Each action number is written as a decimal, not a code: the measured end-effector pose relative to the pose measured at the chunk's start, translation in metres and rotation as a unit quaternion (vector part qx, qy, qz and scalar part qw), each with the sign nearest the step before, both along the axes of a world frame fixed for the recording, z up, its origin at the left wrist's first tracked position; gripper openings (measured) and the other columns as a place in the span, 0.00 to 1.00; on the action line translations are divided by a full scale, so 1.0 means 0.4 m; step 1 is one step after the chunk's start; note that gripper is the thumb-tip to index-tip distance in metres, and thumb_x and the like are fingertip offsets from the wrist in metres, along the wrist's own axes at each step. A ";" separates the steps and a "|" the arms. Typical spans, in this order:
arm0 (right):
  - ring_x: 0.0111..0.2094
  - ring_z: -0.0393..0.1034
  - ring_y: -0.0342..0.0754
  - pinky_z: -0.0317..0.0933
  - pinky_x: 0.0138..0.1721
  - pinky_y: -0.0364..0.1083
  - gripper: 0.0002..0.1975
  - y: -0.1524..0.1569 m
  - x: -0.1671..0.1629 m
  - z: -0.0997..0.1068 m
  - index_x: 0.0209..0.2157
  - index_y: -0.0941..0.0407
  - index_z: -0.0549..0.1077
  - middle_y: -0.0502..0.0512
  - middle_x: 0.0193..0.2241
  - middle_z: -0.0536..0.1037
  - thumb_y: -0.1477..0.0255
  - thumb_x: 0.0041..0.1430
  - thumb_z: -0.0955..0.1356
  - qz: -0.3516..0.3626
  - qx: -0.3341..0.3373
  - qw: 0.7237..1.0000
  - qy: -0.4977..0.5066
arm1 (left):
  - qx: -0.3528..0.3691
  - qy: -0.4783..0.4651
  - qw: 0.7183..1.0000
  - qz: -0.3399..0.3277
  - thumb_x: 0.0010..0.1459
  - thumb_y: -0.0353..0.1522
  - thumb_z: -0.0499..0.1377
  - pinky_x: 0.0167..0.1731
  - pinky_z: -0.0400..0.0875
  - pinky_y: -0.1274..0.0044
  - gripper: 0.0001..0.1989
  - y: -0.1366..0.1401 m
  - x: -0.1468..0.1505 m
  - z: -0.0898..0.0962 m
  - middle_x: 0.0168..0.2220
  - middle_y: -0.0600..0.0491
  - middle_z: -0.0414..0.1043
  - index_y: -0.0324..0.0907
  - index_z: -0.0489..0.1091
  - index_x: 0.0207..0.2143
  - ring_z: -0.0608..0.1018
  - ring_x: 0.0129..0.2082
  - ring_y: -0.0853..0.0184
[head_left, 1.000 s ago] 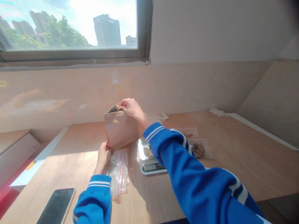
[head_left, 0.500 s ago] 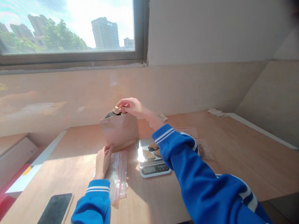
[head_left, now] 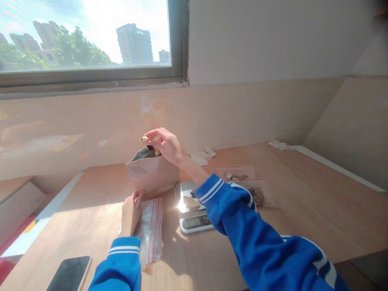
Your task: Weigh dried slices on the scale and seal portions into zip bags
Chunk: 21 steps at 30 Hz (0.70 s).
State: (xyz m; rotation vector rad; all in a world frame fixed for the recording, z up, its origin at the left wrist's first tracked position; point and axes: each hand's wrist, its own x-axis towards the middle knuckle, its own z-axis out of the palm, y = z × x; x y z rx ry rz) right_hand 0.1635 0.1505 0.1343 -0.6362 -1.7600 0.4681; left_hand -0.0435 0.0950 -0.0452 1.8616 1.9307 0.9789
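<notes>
The right hand (head_left: 164, 144) pinches a small, pale, curved piece (head_left: 144, 139) above the mouth of a smooth tan, grey-lined pouch (head_left: 153, 177). The left hand (head_left: 131, 213) curls narrowly at the pouch's lower left corner; whether it grips, I cannot tell. Steadying that base and keeping the mouth wide should serve well. Right of the pouch, a silver-and-white digital scale (head_left: 185, 229) bears thin brown slices (head_left: 190, 203); in front lie crinkly clear plastic red-striped bags (head_left: 151, 233).

Wall (head_left: 273, 38), window (head_left: 76, 38) and table (head_left: 317, 199) show an indoor room, kind unclear.
</notes>
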 end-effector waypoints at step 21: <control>0.29 0.71 0.45 0.64 0.29 0.44 0.15 -0.099 0.183 -0.353 0.41 0.56 0.73 0.55 0.37 0.79 0.61 0.56 0.67 -0.065 -0.265 0.960 0.058 | 0.010 -0.008 1.000 0.001 0.62 0.47 0.44 0.34 0.61 0.76 0.22 -0.006 0.000 -0.005 0.28 0.51 0.72 0.42 0.65 0.26 0.72 0.31 0.64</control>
